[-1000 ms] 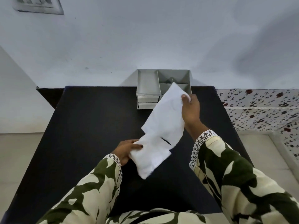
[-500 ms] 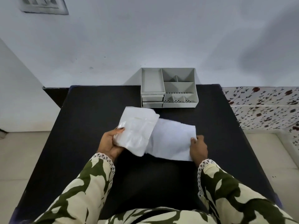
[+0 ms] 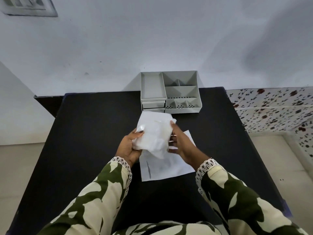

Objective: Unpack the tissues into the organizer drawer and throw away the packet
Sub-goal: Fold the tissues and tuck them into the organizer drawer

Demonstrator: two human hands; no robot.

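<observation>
I hold a translucent white tissue packet (image 3: 153,133) above the black table (image 3: 94,133), just in front of the organizer. My left hand (image 3: 129,146) grips its left lower edge. My right hand (image 3: 180,143) is closed on its right side. One white tissue (image 3: 162,168) lies flat on the table beneath both hands. The grey organizer (image 3: 170,92) stands at the table's far edge against the wall, with two small shut drawers (image 3: 153,106) at its front left and open compartments on top.
A white wall rises behind the table. A floral-patterned surface (image 3: 274,109) lies to the right, and pale floor shows on both sides. A wall switch plate (image 3: 25,5) is at the top left.
My right hand laid the pulled-out tissue flat on the table, let it go, and moved up to the packet. My left hand lifted the packet toward the middle.
</observation>
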